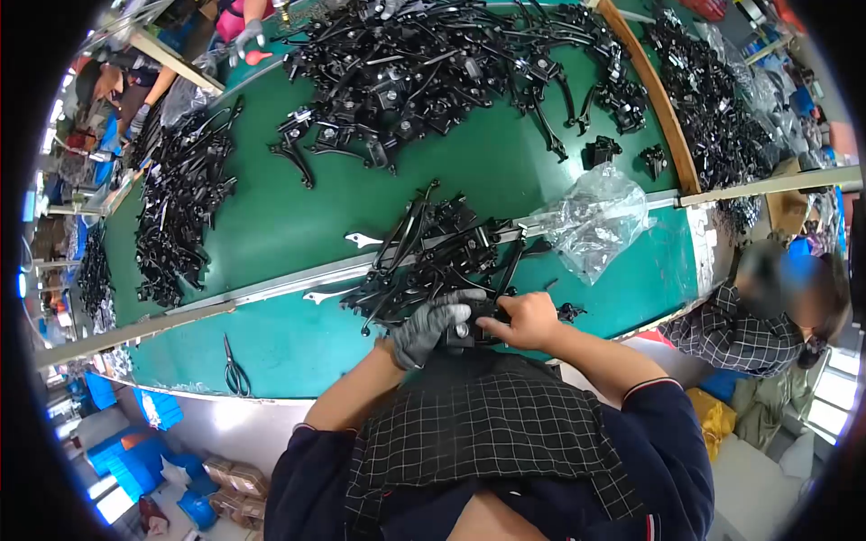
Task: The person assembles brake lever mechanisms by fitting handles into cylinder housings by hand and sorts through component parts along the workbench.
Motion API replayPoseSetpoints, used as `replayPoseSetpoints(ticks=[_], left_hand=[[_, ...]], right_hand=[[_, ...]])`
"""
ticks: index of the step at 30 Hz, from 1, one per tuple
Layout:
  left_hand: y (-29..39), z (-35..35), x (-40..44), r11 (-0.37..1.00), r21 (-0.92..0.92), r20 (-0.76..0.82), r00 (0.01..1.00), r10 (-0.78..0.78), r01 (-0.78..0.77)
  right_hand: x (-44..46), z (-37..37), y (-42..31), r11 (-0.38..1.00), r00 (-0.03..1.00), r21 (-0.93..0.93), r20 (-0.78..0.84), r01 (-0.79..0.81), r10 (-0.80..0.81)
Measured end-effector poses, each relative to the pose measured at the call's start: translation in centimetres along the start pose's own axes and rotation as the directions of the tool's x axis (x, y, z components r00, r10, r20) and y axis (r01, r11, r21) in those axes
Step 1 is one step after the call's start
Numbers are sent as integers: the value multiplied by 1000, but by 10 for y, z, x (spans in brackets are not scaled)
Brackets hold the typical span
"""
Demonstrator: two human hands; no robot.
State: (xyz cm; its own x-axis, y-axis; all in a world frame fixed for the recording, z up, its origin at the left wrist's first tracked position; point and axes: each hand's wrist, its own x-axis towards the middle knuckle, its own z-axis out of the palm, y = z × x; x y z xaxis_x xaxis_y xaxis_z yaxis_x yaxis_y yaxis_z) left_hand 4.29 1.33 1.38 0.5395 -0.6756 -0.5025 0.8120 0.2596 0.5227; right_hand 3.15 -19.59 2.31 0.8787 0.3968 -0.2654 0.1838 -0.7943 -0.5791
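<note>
My left hand [428, 330], in a grey glove, is closed at the table's near edge around a small black lever assembly [462, 335]. My right hand [530, 321], bare, has its fingers curled on the same part from the other side, thumb pointing left. Much of the part is hidden by my fingers. Just beyond both hands lies a pile of black lever assemblies [446, 248], looking like bicycle brake levers. Two silver open-ended levers or spanners stick out of its left side, one of them a silver tool [327, 296].
A large heap of black levers [388, 77] covers the far side of the green table [271, 207]. More levers [185, 198] lie at left. Scissors [235, 370] rest near the front edge. A clear plastic bag [600, 221] is at right, beside a wooden divider [663, 108]. Other people sit around.
</note>
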Motion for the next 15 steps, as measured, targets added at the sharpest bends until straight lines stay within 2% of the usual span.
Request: replayPoseSetpoints(ticks=[3, 5, 6, 7, 8, 9, 11, 12, 13, 15], left_hand=[[26, -10, 23, 988, 108, -28, 994, -105, 107], [58, -21, 38, 980, 197, -86, 996, -17, 33], [81, -22, 45, 970, 242, -109, 993, 32, -5], [109, -24, 47, 928, 350, -136, 973, 186, -128], [143, -20, 45, 858, 455, -149, 929, 339, -240], [168, -21, 47, 825, 476, -206, 872, 443, -306], [213, -26, 59, 755, 530, -275, 763, 584, -387], [231, -32, 69, 721, 558, -294, 715, 634, -410], [244, -44, 81, 723, 553, -283, 723, 631, -414], [258, -63, 105, 277, 903, -109, 449, 887, -328]], right_hand=[[24, -9, 18, 1000, 999, -9, 45, -11, 12], [55, -27, 28, 987, 988, 54, -52, 150, -147], [76, -39, 40, 963, 925, 69, -302, 261, -229], [99, -50, 54, 927, 797, 54, -530, 371, -289], [119, -56, 80, 979, 801, 79, -589, 190, -109], [138, -58, 111, 993, 763, 120, -642, 4, 75], [173, -65, 161, 981, 701, -75, -710, -177, 72], [187, -65, 181, 978, 696, -77, -713, -194, 82], [201, -65, 197, 954, 687, -142, -722, -265, 83], [216, -61, 217, 916, 673, -206, -734, -344, 87]])
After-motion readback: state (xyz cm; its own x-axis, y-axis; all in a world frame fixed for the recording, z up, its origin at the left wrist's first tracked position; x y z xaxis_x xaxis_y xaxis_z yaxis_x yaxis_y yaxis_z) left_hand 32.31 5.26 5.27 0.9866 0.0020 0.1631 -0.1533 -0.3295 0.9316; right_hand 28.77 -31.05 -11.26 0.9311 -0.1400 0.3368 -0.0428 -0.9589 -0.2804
